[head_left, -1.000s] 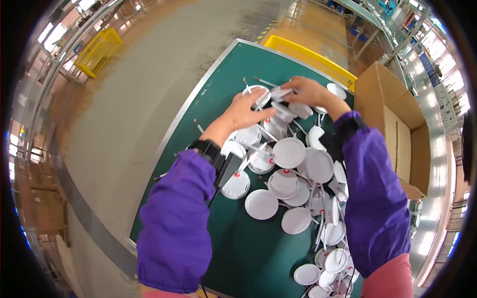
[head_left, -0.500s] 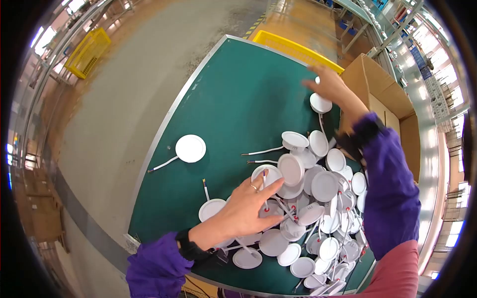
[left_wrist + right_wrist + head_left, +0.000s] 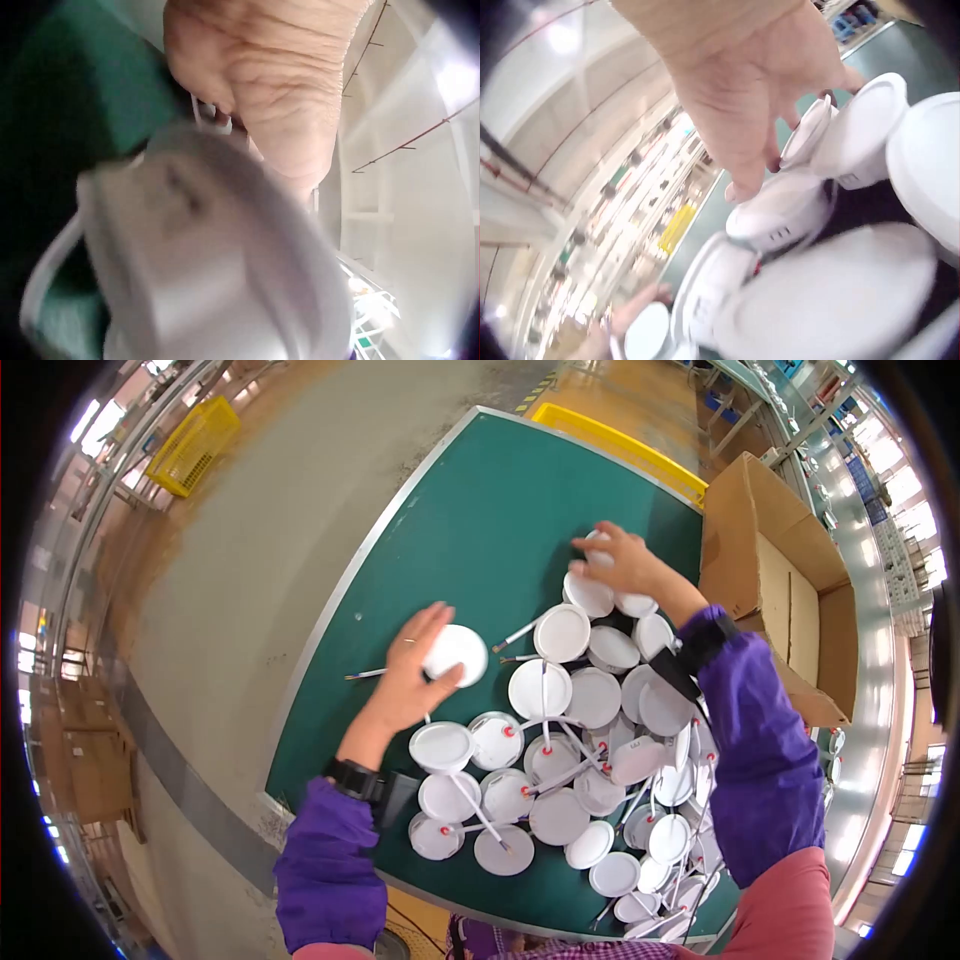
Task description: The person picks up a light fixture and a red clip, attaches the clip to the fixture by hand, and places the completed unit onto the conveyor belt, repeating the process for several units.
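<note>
White round discs with short cables, one of them (image 3: 563,632), lie in a heap on the green table. My left hand (image 3: 400,675) has its fingers extended along the far-left side of a separate disc (image 3: 460,654), its thumb on the face. In the left wrist view, the palm (image 3: 277,82) is behind a large blurred white disc (image 3: 217,255). At the far end of the heap, my right hand (image 3: 628,568) grips a small white disc (image 3: 598,550) with bent fingers. The right wrist view has that hand (image 3: 757,90) above several discs, fingertips around one (image 3: 808,133).
An open cardboard box (image 3: 745,545) stands along the table's right side. Beyond the far edge is a yellow crate (image 3: 625,445); another yellow basket (image 3: 195,445) is on the floor at far left. Bare green tabletop (image 3: 490,510) extends beyond the heap.
My left hand has left the heap for the separate disc, which sits closer to the heap. My right hand has come from near the yellow crate to the heap's far end with a small disc.
</note>
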Tool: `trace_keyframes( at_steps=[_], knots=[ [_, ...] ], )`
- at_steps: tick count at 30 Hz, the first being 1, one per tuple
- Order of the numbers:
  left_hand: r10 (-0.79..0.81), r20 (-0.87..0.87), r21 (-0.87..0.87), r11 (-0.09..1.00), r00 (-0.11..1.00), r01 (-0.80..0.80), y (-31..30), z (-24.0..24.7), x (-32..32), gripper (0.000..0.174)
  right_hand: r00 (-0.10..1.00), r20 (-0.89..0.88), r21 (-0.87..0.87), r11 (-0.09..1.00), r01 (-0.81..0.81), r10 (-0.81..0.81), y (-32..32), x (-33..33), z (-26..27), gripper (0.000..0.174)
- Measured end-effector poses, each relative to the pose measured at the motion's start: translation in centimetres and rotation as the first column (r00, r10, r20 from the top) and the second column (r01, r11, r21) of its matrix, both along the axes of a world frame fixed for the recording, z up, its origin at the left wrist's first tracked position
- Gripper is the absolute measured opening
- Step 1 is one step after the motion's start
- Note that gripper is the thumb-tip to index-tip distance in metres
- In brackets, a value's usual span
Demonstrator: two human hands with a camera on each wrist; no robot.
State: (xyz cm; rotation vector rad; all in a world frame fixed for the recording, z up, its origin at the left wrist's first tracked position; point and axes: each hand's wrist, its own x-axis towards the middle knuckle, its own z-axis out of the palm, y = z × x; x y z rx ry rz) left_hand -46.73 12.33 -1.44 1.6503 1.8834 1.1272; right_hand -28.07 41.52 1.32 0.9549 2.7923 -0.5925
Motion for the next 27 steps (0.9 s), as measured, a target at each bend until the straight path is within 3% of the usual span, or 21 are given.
trace_keyframes(
  at_steps=[2, 7, 9, 12, 14, 17, 18, 20, 22, 24, 25, 27],
  knots=[
    [-0.044, 0.023, -0.040, 0.998, 0.999, 0.045, 0.2, 0.5, 2.6, 0.068, 0.998, 0.027, 0.003, 0.999, -0.050, 0.050, -4.5, 1.1, 2.1, 0.048],
    [-0.092, 0.087, -0.100, 0.990, 0.992, 0.101, 0.8, -0.1, 7.5, 0.073, 0.989, 0.062, -0.125, 0.984, -0.126, 0.134, -5.7, 2.8, 2.5, 0.049],
    [-0.022, 0.016, -0.109, 0.994, 1.000, 0.024, 0.4, 0.0, 9.3, 0.071, 0.984, 0.063, -0.143, 0.978, -0.154, 0.164, -5.9, 3.7, 2.7, 0.050],
    [0.023, 0.002, -0.061, 0.998, 1.000, -0.023, -0.1, -0.9, 9.9, 0.069, 0.968, 0.025, -0.034, 0.968, -0.249, 0.250, -6.2, 4.5, 2.1, 0.057],
    [0.054, 0.038, -0.030, 0.998, 0.998, -0.053, -0.1, -0.9, 10.2, 0.065, 0.984, 0.011, -0.079, 0.981, -0.177, 0.178, -7.3, 4.6, 2.7, 0.062],
    [0.065, 0.104, 0.088, 0.993, 0.992, -0.074, 0.2, -1.2, 10.5, 0.055, 0.984, 0.055, 0.001, 0.986, -0.167, 0.167, -8.3, 5.6, 3.4, 0.063],
    [0.052, 0.174, 0.132, 0.988, 0.983, -0.076, 0.4, -1.3, 10.8, 0.052, 0.991, -0.012, 0.097, 0.987, -0.130, 0.132, -8.8, 6.2, 3.3, 0.062],
    [0.084, 0.168, 0.135, 0.985, 0.982, -0.107, 0.1, -1.2, 11.6, 0.045, 0.953, -0.173, 0.304, 0.934, -0.187, 0.248, -9.3, 7.9, 3.4, 0.062],
    [0.135, 0.249, 0.084, 0.984, 0.959, -0.160, -0.3, -1.4, 12.6, 0.043, 0.948, -0.212, 0.136, 0.968, -0.212, 0.238, -10.2, 9.7, 6.2, 0.061],
    [0.196, 0.280, 0.056, 0.974, 0.940, -0.220, -0.2, -1.4, 12.7, 0.043, 0.965, -0.177, 0.146, 0.975, -0.169, 0.193, -10.9, 11.9, 8.3, 0.060],
    [0.242, 0.413, 0.032, 0.959, 0.878, -0.280, -0.1, -1.2, 13.1, 0.044, 0.962, -0.191, 0.117, 0.977, -0.176, 0.196, -11.1, 13.2, 9.1, 0.059],
    [0.286, 0.403, 0.006, 0.949, 0.869, -0.315, 0.0, -1.1, 12.8, 0.045, 0.966, -0.188, 0.101, 0.982, -0.158, 0.175, -11.9, 16.0, 10.5, 0.057]
  ],
)
